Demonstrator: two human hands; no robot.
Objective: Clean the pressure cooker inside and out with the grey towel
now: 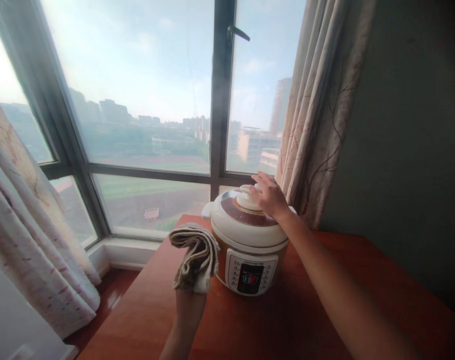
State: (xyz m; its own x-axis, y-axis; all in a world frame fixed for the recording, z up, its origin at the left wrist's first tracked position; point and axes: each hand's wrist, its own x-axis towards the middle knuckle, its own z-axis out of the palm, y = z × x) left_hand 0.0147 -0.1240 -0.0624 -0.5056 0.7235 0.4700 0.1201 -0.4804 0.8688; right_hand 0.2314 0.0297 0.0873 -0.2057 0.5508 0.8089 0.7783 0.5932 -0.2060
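On the table stands a round white and brown electric cooker (250,239), with a dark display and buttons on its front. Its lid is on, topped by a white knob (246,200). My right hand (269,196) reaches across to that knob, thumb on the near side and the other fingers over the far side, partly hiding it. In my left hand (191,298) is a folded grey-beige cloth (195,255), raised at the cooker's left front. The cloth covers most of the left fingers.
A reddish-brown wooden table (137,315) carries the cooker. Behind it are a dark-framed window (148,172) with a handle (239,33), a right curtain (313,110) and a left curtain (32,240). A dark wall (407,125) rises at the right.
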